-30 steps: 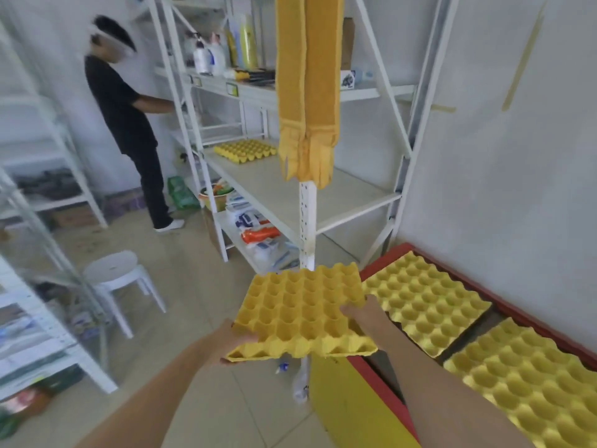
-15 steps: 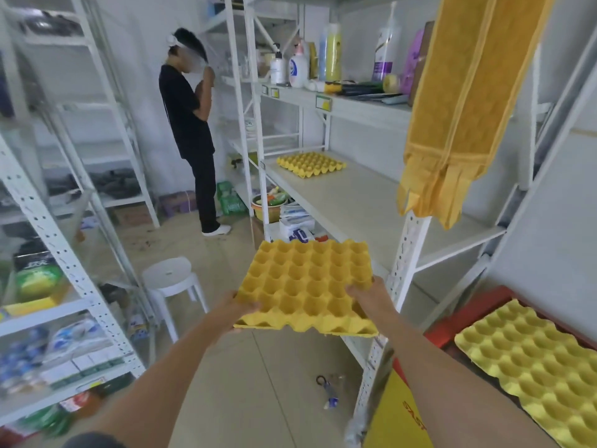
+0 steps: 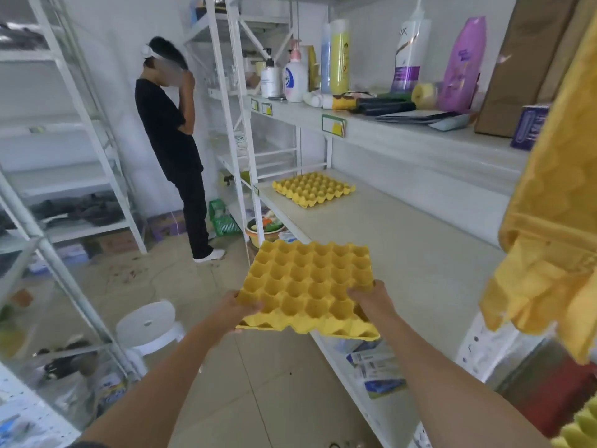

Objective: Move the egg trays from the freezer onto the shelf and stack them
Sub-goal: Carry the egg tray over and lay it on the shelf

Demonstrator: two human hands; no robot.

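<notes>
Fingers of both hands curl round the near edge of a yellow egg tray (image 3: 308, 287), the left hand (image 3: 240, 310) at its near left corner, the right hand (image 3: 371, 302) at its near right. It hangs over the white shelf's (image 3: 403, 253) front edge. Another yellow tray (image 3: 313, 189) lies at the shelf's far left corner. A yellow cloth (image 3: 555, 221) hangs right; a person in black (image 3: 174, 147) stands left; a white stool (image 3: 148, 324) sits below. Bottle labels are unreadable.
</notes>
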